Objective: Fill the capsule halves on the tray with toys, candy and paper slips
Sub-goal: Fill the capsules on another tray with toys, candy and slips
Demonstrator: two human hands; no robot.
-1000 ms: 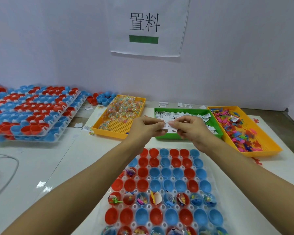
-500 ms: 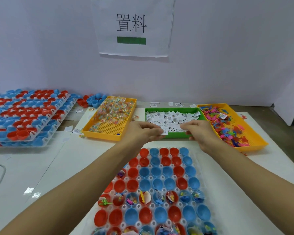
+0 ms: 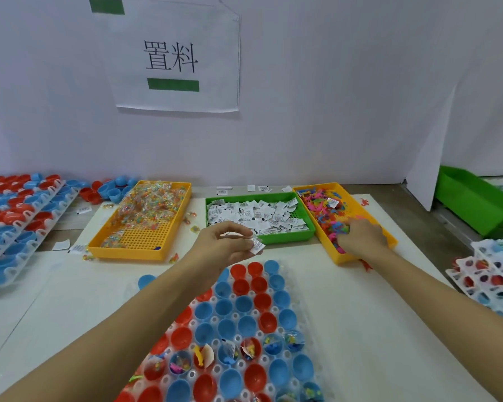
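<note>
A clear tray (image 3: 302,288) of red and blue capsule halves lies in front of me; a near row holds toys, candy and slips, the far rows look bare. My left hand (image 3: 225,245) hovers over the tray's far end and pinches white paper slips (image 3: 256,245). My right hand (image 3: 360,237) reaches into the yellow toy bin (image 3: 388,237), fingers curled down among the coloured toys (image 3: 325,210); whether it holds one is hidden. The green bin (image 3: 311,232) of slips sits between, and a yellow bin (image 3: 134,242) of wrapped candy stands to the left.
Stacked trays of capsule halves (image 3: 18,221) fill the left side, with loose halves (image 3: 111,191) behind. More trays (image 3: 494,274) and a green bin (image 3: 476,201) stand at the right. One blue half (image 3: 146,281) lies loose by the tray. A white wall with a sign (image 3: 174,59) closes the back.
My right hand left the slips and moved right into the toy bin. My left hand stayed near the green bin, still pinching slips. The view shifted to the right.
</note>
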